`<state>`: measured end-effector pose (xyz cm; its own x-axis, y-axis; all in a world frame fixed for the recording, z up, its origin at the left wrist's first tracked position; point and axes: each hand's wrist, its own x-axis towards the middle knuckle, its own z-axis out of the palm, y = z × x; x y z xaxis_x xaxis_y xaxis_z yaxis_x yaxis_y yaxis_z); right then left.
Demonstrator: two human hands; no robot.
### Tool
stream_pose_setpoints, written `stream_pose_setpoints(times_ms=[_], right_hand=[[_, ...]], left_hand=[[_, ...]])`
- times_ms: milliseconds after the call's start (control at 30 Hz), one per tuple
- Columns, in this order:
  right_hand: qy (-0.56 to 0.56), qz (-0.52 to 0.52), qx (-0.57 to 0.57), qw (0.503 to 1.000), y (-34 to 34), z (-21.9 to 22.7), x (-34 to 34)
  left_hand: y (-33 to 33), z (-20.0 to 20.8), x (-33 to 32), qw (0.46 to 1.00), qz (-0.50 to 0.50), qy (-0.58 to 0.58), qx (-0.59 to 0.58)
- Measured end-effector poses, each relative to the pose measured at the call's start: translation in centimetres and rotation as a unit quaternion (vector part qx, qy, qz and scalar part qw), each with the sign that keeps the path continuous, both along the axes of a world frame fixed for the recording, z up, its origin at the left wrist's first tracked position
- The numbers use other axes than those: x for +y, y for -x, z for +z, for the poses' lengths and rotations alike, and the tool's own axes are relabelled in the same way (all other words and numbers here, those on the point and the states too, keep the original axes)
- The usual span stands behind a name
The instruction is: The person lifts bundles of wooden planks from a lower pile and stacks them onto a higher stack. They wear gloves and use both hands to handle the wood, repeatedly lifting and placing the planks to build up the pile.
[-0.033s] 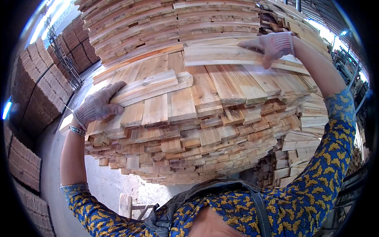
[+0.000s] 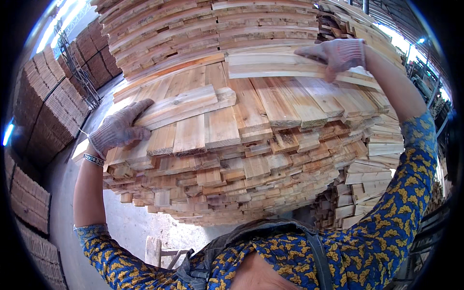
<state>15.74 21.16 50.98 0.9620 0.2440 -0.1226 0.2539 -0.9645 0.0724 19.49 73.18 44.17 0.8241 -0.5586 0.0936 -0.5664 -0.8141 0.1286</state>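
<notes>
My left hand point(image 2: 123, 126), in a knitted work glove, grips the left end of two short wooden boards point(image 2: 181, 107), one overlapping the other. They lie aslant on the top layer of a stack of boards point(image 2: 220, 126). Farther back on the right, my gloved right hand point(image 2: 334, 57) is closed over a wider pale board point(image 2: 270, 65), thumb on its near edge and fingers stretched along its top. This board lies crosswise over the stack's far part. My palm hides part of its right end.
Directly behind rises a tall pile of layered boards point(image 2: 212, 29). Loose boards point(image 2: 369, 166) lie lower at the right. Bundled wood stacks point(image 2: 53, 104) stand at the left beyond a concrete floor point(image 2: 65, 159). A wooden stool-like frame point(image 2: 153, 251) is near me, below the stack.
My right hand and the pale board have shifted slightly to the right. The left hand and its two boards look nearly unmoved.
</notes>
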Motion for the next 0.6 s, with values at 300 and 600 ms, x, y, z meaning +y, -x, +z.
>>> stream_pose_setpoints(times_ms=[300, 600], right_hand=[[-0.139, 0.048, 0.126, 0.981, -0.2, -2.7, -1.6], [-0.197, 0.066, 0.126, 0.970, 2.2, -2.7, 3.0]], left_hand=[[-0.5, 0.4, -0.8, 0.998, 0.043, 0.022, 0.041], [-1.3, 0.3, -0.9, 0.996, 0.065, 0.019, 0.052]])
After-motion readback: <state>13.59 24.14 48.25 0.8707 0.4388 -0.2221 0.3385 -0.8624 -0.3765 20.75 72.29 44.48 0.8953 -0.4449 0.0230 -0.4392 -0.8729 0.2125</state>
